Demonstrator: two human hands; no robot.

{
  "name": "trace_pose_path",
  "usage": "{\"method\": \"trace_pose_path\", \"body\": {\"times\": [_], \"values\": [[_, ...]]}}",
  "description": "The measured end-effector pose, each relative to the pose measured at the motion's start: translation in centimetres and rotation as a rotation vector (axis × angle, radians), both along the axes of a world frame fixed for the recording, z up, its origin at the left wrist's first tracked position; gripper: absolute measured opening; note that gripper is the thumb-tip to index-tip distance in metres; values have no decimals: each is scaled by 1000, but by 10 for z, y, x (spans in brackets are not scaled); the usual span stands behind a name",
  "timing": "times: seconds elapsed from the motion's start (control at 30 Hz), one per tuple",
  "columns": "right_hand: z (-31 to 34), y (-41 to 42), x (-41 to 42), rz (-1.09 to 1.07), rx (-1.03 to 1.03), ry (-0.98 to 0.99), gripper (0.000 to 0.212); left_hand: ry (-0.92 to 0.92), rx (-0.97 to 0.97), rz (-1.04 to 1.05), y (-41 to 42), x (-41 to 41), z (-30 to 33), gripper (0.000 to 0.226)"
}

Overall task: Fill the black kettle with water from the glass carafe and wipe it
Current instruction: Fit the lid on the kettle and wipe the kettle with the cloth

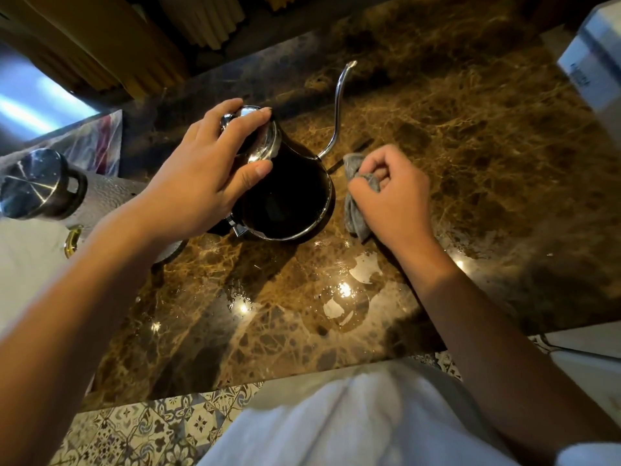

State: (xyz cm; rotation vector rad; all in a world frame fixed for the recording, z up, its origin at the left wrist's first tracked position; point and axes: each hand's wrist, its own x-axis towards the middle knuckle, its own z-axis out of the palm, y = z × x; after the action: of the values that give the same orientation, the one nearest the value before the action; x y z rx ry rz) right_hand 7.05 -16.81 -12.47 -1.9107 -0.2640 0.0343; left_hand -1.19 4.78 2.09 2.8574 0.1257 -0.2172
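On a glossy brown marble counter point(470, 146) – wet patches, patterned floor tiles point(151, 428) below, left hand point(208, 176) gripping the kettle point(289, 196) lid, right hand point(389, 193) pinching a grey cloth point(354, 213) just beside.

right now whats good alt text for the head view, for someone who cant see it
A person's left hand grips the chrome lid on a black gooseneck kettle while the right hand holds a bunched grey cloth beside it. Both sit on a brown marble counter with wet patches nearer the person.
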Motion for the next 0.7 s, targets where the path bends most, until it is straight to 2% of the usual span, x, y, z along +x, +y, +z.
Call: {"method": "trace_pose_path", "body": {"times": [0.1, 0.2, 0.37, 0.53, 0.7], "values": [[-1, 15, 16, 41, 73, 56, 18, 4, -23, -17, 4, 1, 1, 72], [-14, 29, 25, 145, 2, 140, 17, 8, -69, -51, 10, 1, 2, 65], [-26, 35, 36, 160, -103, 88, 19, 33, -133, -82, 19, -1, 1, 63], [-15, 29, 42, 254, -170, 101, 16, 31, -103, -92, 20, 0, 0, 66], [-22, 15, -3, 241, -167, 57, 15, 16, -35, -77, 13, -1, -3, 69]]}}
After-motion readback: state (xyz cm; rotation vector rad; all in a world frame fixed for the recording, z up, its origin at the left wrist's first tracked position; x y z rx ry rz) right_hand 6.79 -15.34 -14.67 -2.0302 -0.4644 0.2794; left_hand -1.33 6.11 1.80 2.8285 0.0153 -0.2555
